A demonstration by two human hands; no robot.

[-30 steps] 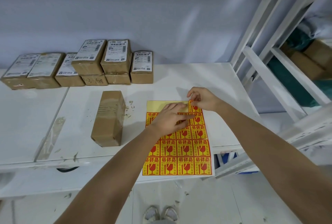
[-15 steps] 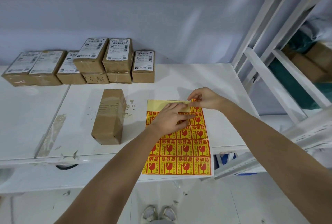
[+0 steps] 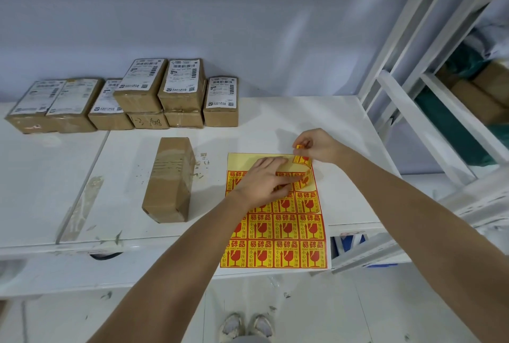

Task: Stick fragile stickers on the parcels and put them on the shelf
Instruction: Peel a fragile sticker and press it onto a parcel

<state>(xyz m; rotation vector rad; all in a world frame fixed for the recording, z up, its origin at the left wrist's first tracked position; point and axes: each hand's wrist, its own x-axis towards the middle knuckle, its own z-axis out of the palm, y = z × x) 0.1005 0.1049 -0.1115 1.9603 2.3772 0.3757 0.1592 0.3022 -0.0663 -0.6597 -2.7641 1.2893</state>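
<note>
While the left hand (image 3: 261,183) presses flat on the sticker sheet (image 3: 286,232), the right hand (image 3: 316,146) pinches a peeling sticker (image 3: 301,159); brown parcel (image 3: 170,177) lies just left.

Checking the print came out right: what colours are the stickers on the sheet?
Yellow with red print and borders on the sticker sheet, clearest in the head view.

One head-worn wide-angle view, looking forward and steeply down over the near edge of the white table (image 3: 275,122). Faces the wall along the table's far edge. Close range: both forearms enter from the bottom. Shelf frame (image 3: 399,111) runs off the right edge, lines bowed by the lens. Floor and shoes (image 3: 248,326) at bottom.
</note>
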